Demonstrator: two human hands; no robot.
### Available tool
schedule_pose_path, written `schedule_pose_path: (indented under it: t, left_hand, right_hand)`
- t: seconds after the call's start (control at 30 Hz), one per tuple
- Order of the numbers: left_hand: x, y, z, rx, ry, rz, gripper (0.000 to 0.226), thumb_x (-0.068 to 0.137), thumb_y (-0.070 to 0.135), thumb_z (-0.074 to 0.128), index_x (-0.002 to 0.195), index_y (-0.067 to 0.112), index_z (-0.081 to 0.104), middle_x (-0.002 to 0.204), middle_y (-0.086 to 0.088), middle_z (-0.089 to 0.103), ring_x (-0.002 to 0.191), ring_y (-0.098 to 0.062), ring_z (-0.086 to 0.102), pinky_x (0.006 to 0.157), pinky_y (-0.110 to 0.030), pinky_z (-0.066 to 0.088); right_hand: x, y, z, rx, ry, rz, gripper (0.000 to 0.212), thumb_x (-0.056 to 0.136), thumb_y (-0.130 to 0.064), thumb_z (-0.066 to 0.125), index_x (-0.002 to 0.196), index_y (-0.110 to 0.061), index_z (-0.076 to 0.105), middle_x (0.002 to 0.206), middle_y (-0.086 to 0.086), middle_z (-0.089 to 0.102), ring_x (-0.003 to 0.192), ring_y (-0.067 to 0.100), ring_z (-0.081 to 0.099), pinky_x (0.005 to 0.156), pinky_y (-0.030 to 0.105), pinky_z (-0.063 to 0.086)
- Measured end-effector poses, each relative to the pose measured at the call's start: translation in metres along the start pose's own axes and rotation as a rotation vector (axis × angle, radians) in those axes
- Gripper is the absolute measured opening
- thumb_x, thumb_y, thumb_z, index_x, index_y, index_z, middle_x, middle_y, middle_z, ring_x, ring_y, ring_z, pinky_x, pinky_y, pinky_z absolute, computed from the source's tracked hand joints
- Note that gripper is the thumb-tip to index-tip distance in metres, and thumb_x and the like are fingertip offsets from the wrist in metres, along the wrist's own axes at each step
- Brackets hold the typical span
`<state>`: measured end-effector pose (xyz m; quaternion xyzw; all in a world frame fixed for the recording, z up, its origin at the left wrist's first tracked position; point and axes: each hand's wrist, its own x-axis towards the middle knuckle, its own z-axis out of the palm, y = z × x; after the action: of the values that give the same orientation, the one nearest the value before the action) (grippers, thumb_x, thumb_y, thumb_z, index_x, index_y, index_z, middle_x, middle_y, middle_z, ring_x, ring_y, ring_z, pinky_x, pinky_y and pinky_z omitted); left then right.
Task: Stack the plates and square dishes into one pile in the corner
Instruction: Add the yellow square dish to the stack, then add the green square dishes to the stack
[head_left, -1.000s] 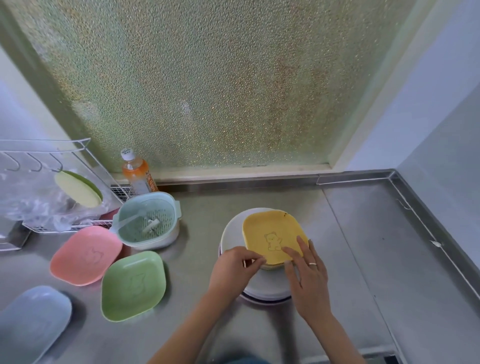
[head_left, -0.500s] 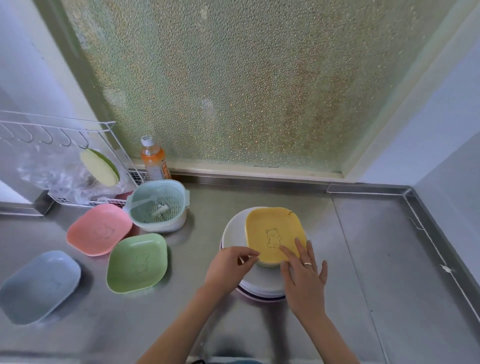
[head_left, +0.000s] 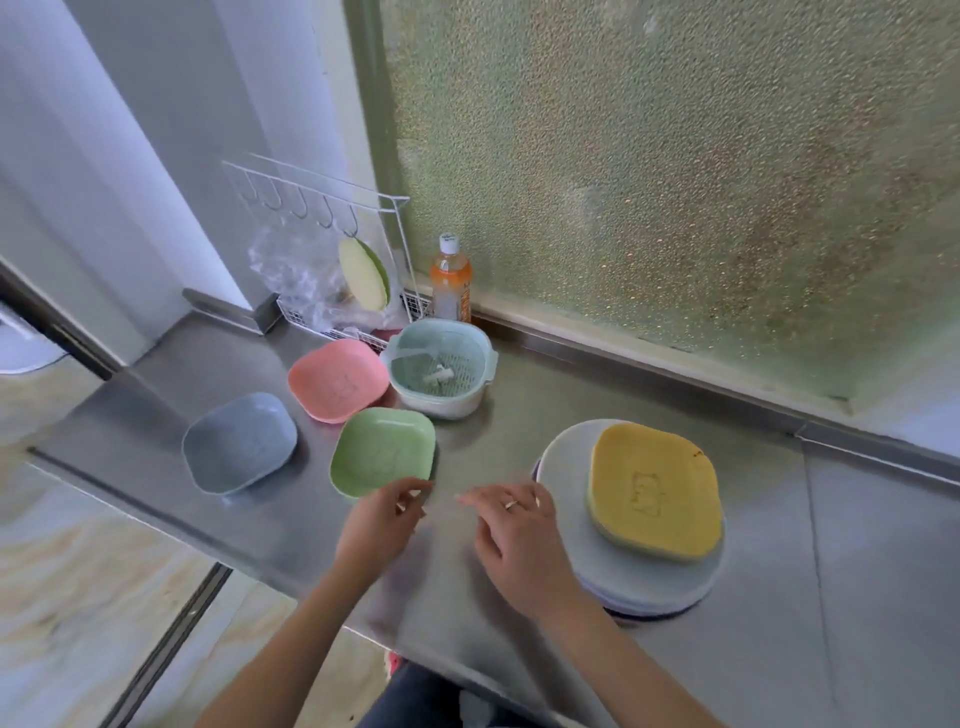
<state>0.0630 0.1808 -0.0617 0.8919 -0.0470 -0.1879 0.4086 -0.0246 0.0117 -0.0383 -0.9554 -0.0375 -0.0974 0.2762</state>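
Note:
A yellow square dish (head_left: 655, 491) lies on top of a pile of round white plates (head_left: 566, 467) on the steel counter. To its left lie three loose square dishes: green (head_left: 383, 451), pink (head_left: 338, 380) and blue-grey (head_left: 240, 441). My left hand (head_left: 382, 525) hovers just below the green dish's near edge, fingers loosely curled and holding nothing. My right hand (head_left: 519, 535) hangs over the counter at the left rim of the plate pile, fingers spread and empty, a ring on one finger.
A mint colander bowl (head_left: 440, 374) stands behind the green dish. An orange bottle (head_left: 451, 280) and a white wire rack (head_left: 322, 249) with a sponge and a plastic bag stand at the back. The counter's front edge (head_left: 171, 525) drops to the floor on the left.
Both hands have let go of the yellow dish and moved left, towards the green dish. The camera has swung left, so the pile now sits at the right.

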Motion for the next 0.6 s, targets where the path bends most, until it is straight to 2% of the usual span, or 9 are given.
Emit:
schedule_pose_path:
  t: [0.07,0.13,0.2,0.3,0.47,0.53,0.6]
  left_hand:
    - [0.012,-0.016,-0.023,0.060,0.046,-0.054,0.028,0.087,0.015,0.052,0.106,0.029,0.067,0.086,-0.002,0.071,0.072,-0.021,0.066,0.077,-0.039,0.055]
    - [0.025,-0.033,-0.046,0.134,0.109,-0.100,0.030,0.089,0.015,0.048,0.110,0.026,0.066,0.104,-0.007,0.070,0.089,-0.027,0.066,0.083,-0.035,0.052]
    - [0.037,-0.050,-0.070,0.212,0.148,-0.133,0.034,0.089,0.012,0.045,0.115,0.021,0.065,0.117,-0.007,0.065,0.103,-0.029,0.062,0.084,-0.033,0.047]
    - [0.054,-0.077,-0.105,0.313,0.158,-0.141,0.034,0.088,0.012,0.047,0.119,0.018,0.061,0.126,-0.008,0.057,0.111,-0.031,0.056,0.091,-0.040,0.046]
    - [0.077,-0.115,-0.143,0.504,0.067,-0.117,0.038,0.089,0.022,0.052,0.126,0.021,0.054,0.132,-0.004,0.051,0.122,-0.027,0.044,0.096,-0.039,0.042]
    - [0.085,-0.123,-0.149,0.532,0.019,-0.101,0.037,0.089,0.023,0.051,0.126,0.021,0.053,0.129,-0.003,0.054,0.121,-0.025,0.046,0.095,-0.037,0.042]
    - [0.092,-0.125,-0.152,0.539,-0.019,-0.071,0.033,0.089,0.023,0.051,0.121,0.022,0.055,0.123,0.000,0.058,0.117,-0.022,0.050,0.091,-0.034,0.042]
  right_hand:
    - [0.015,-0.007,0.013,0.057,-0.196,-0.001,0.042,0.084,-0.015,0.043,0.123,-0.025,0.053,0.117,-0.003,0.063,0.104,0.021,0.057,0.093,0.039,0.041]
    - [0.027,-0.011,0.033,0.053,-0.306,0.041,0.049,0.084,-0.014,0.042,0.131,-0.026,0.046,0.131,-0.002,0.055,0.110,0.024,0.055,0.093,0.040,0.042]
    - [0.036,-0.013,0.058,0.015,-0.351,0.116,0.054,0.084,-0.015,0.042,0.136,-0.030,0.039,0.139,-0.005,0.047,0.115,0.024,0.052,0.094,0.040,0.041]
    - [0.051,-0.022,0.095,-0.042,-0.334,0.192,0.054,0.085,-0.016,0.044,0.136,-0.034,0.038,0.140,-0.006,0.045,0.113,0.023,0.053,0.091,0.039,0.043]
    - [0.074,-0.036,0.132,-0.166,-0.306,0.218,0.035,0.086,-0.017,0.047,0.118,-0.029,0.055,0.124,-0.007,0.053,0.100,0.026,0.055,0.078,0.038,0.045]
    - [0.077,-0.038,0.135,-0.182,-0.262,0.276,0.024,0.084,-0.018,0.055,0.104,-0.029,0.063,0.107,-0.008,0.062,0.093,0.024,0.058,0.071,0.037,0.046]
    - [0.075,-0.039,0.138,-0.214,-0.234,0.322,0.014,0.073,-0.020,0.070,0.081,-0.030,0.064,0.082,-0.011,0.065,0.076,0.020,0.061,0.056,0.033,0.044]
